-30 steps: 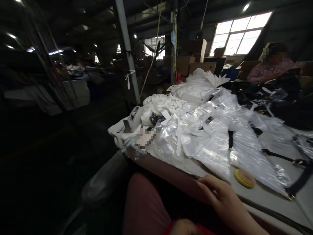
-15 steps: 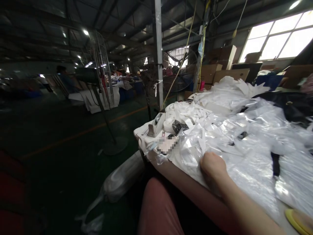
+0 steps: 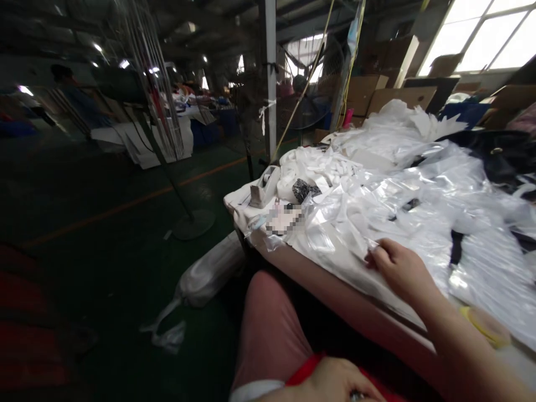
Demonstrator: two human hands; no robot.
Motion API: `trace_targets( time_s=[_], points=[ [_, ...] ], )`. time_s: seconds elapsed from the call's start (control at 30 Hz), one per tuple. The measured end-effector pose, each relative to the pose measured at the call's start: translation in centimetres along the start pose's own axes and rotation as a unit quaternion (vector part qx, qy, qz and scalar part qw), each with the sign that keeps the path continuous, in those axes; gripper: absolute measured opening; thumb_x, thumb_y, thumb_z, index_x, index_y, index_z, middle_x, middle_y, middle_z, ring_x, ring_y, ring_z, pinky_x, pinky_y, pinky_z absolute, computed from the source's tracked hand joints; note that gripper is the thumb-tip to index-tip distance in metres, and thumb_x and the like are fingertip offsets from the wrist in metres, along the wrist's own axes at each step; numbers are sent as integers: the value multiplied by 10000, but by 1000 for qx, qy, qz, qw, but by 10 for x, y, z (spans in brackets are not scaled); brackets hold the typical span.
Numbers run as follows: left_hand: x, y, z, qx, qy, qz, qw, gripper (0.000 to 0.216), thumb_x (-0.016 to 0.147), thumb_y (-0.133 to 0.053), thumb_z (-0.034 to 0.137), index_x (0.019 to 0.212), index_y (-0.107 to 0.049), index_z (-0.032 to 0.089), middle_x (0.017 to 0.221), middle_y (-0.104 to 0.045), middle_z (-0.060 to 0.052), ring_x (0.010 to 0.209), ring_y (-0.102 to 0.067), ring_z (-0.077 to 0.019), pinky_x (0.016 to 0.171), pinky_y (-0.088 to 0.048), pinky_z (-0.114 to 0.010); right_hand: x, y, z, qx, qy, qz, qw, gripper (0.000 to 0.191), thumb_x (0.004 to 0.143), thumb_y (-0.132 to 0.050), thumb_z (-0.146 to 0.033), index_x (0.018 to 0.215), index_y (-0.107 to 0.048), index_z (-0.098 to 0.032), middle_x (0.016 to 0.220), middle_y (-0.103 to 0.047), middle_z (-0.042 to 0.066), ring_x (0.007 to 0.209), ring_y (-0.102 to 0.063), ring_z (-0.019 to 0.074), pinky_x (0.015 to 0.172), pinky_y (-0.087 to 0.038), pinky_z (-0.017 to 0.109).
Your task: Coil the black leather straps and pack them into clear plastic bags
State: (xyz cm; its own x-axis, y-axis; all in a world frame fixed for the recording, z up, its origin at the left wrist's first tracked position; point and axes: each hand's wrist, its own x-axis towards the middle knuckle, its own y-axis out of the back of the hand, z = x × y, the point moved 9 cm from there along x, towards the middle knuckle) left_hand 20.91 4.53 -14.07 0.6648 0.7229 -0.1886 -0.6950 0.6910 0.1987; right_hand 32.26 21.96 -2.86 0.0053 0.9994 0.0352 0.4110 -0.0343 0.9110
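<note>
My right hand reaches over the table's front edge, its fingers pinched on the edge of a clear plastic bag. More thin clear bags lie spread in a loose heap beyond it. At the bottom edge, my left hand is low by my lap, in front of red cloth. Its fingers are curled, with a small shiny bit among them that I cannot make out; the frame cuts off part of this hand. A yellow tape roll lies under my right forearm.
A phone, blurred out, and a tape dispenser sit at the table's left corner. White scraps are piled behind. A tied white sack lies on the floor near a stand fan. Cardboard boxes stand at the back.
My view has tipped downward. My right hand has gone from a fist on the bags to a pinch on a bag edge, slightly farther right. My left hand has come into view.
</note>
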Motion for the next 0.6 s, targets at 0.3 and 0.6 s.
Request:
trace_targets(
  time_s=[0.3,0.6],
  points=[
    [5,-7,17,64,-58,19,996,295,924,-550,342,1017,-773,175,930,-773,-66,855,-693,-169,788,-508,-224,-140,-57,73,447,-148,-83,878,322,863,-570,-562,829,-579,-242,544,-490,-48,456,-414,129,438,-326,238],
    [4,-15,19,64,-60,13,996,310,940,-532,373,1035,-763,188,957,-767,-54,895,-692,-164,845,-508,-234,-164,-65,96,457,-189,-71,866,454,664,-786,-591,755,-659,-164,673,-670,47,606,-588,167,592,-486,275]
  ],
)
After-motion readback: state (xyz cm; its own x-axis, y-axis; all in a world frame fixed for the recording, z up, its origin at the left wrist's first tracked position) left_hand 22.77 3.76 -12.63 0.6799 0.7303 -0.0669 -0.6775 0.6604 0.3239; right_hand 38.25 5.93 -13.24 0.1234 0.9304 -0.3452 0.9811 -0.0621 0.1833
